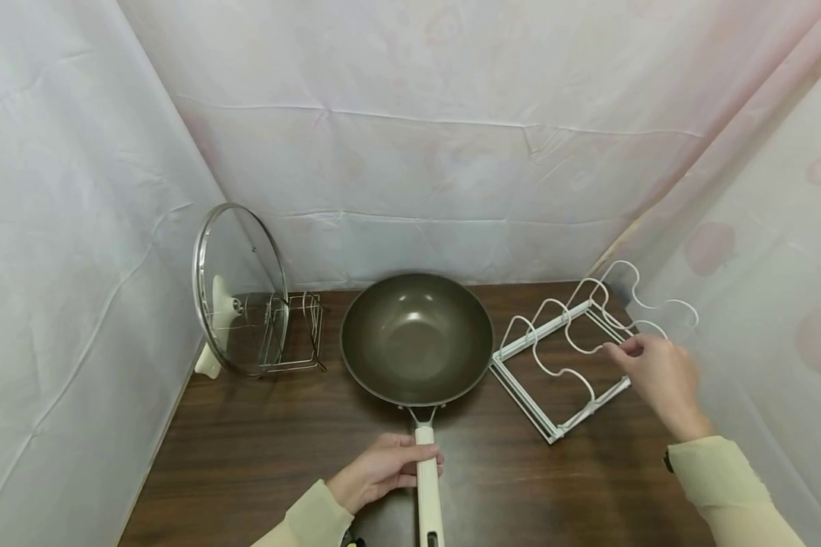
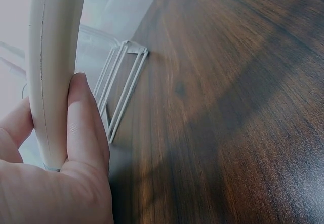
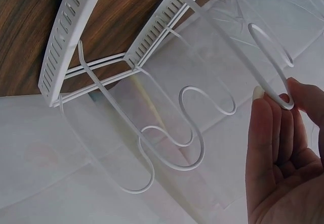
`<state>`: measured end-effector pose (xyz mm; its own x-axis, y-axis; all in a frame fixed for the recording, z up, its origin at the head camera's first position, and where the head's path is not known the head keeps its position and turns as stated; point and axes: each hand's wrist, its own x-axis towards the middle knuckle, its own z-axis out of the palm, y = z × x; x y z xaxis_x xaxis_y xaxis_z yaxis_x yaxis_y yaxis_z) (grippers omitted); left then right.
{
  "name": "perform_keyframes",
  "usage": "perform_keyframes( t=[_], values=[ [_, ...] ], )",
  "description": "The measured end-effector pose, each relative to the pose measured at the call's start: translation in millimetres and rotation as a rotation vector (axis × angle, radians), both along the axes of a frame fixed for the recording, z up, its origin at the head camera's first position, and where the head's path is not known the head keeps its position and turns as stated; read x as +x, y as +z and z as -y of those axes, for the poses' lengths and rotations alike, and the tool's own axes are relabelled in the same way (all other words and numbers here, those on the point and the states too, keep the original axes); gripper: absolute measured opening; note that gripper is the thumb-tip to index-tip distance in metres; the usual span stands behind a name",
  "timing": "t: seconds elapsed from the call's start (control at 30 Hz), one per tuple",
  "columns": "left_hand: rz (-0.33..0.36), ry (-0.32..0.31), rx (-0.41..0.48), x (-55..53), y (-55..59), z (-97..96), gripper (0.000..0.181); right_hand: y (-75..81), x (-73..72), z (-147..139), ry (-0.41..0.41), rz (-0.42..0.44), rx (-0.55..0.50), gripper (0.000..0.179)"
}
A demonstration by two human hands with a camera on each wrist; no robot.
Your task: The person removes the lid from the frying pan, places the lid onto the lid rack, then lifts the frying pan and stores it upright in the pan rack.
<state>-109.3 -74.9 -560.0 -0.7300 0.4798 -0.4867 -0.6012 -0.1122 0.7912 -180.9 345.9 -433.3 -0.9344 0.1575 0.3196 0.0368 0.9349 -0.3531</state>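
A dark wok [image 1: 417, 342] with a cream handle [image 1: 427, 486] is in the middle of the head view, its handle toward the person. My left hand [image 1: 386, 469] grips that handle, thumb on one side and fingers on the other, as the left wrist view shows close up around the handle [image 2: 55, 77]. At the right stands a white wire pan rack [image 1: 520, 403] with wavy dividers on a slotted frame. My right hand [image 1: 660, 376] pinches the bend of one wire divider [image 3: 286, 102] between thumb and fingers.
On the left, a glass lid [image 1: 246, 251] with a cream knob stands upright in a small metal wire rack [image 1: 308, 365]. Pale curtains [image 1: 410, 152] enclose the brown wooden table [image 1: 260, 441] at the back and both sides.
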Motion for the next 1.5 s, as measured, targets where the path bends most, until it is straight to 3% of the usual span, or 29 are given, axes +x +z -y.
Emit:
perform_keyframes(
  t=[0.63,1.07,1.3,1.5],
  values=[
    [-0.009,0.004,0.001,6.7,2.2,-1.5,0.031,-6.0,-20.2,11,-0.012,-0.045,0.003,0.026],
    [-0.01,0.004,-0.008,6.4,1.3,-3.0,0.031,-10.5,-52.1,20,-0.057,-0.046,-0.016,0.025],
    [-0.014,-0.01,0.001,5.8,1.2,-3.8,0.03,-12.7,-68.8,26,-0.099,-0.002,-0.075,0.026],
    [-0.005,-0.01,0.006,4.1,1.7,-4.0,0.03,-13.8,-79.8,31,-0.074,-0.021,-0.095,0.028]
  ],
)
